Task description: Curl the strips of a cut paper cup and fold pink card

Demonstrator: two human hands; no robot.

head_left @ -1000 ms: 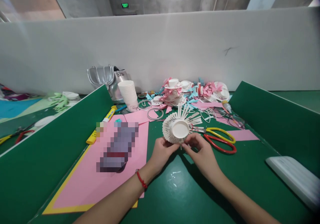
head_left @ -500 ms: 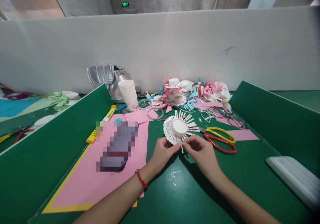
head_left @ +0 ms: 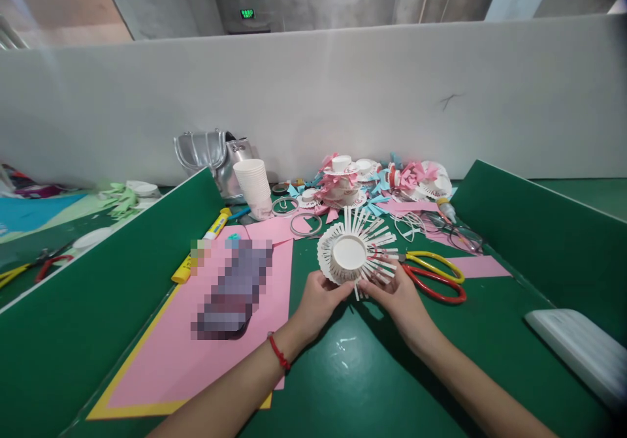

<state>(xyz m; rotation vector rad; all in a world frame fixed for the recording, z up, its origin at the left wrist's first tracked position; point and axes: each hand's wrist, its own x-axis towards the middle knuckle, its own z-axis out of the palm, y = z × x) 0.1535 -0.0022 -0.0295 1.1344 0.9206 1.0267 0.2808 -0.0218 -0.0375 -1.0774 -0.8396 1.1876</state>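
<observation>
Between my hands is a white paper cup (head_left: 349, 253) whose wall is cut into strips spread out around its round base. On its left side the strips are bent into a scalloped ring; on the right they stick out straight. My left hand (head_left: 323, 301) pinches the lower left rim between thumb and fingers. With thumb and fingers my right hand (head_left: 392, 294) grips the strips at the lower right. Scissors (head_left: 435, 275) with one yellow and one red handle lie on the green table just right of the cup, their blades partly hidden behind its strips.
Pink sheets (head_left: 161, 359) and a blurred-out dark object (head_left: 235, 291) lie to the left, beside a yellow glue stick (head_left: 200, 245). Stacked paper cups (head_left: 253, 187), wire rings and finished cup flowers (head_left: 343, 183) stand at the back. Green dividers (head_left: 548, 229) flank both sides; a white block (head_left: 580, 353) sits right.
The cut cup has tilted so its base faces me more, and its right-hand strips fan out wider. My right hand has shifted its fingers behind the strips. My left hand keeps its hold.
</observation>
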